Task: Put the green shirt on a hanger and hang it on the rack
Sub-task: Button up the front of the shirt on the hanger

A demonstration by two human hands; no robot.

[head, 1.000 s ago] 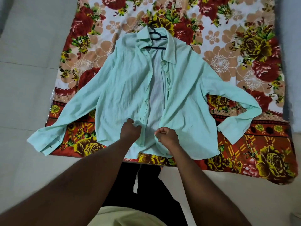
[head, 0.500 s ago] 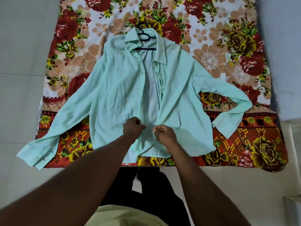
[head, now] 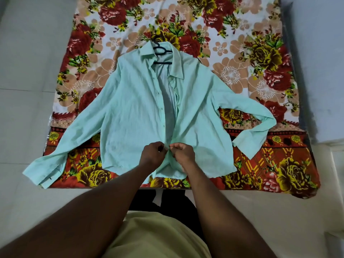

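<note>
Pale tiled floor (head: 28, 75), floral cloth (head: 242, 53) spread over it. Green shirt (head: 130, 118) lay flat on the cloth, front up, sleeves out to both sides, front open from the collar down to the hands. Left hand (head: 151, 155) had its fingers curled, pinching the front edge on its side near the hem. Right hand (head: 183, 153) did the same on the other edge, and the hands were just beside each other. Black hanger (head: 162, 53) sat inside the collar, hook out on the cloth.
</note>
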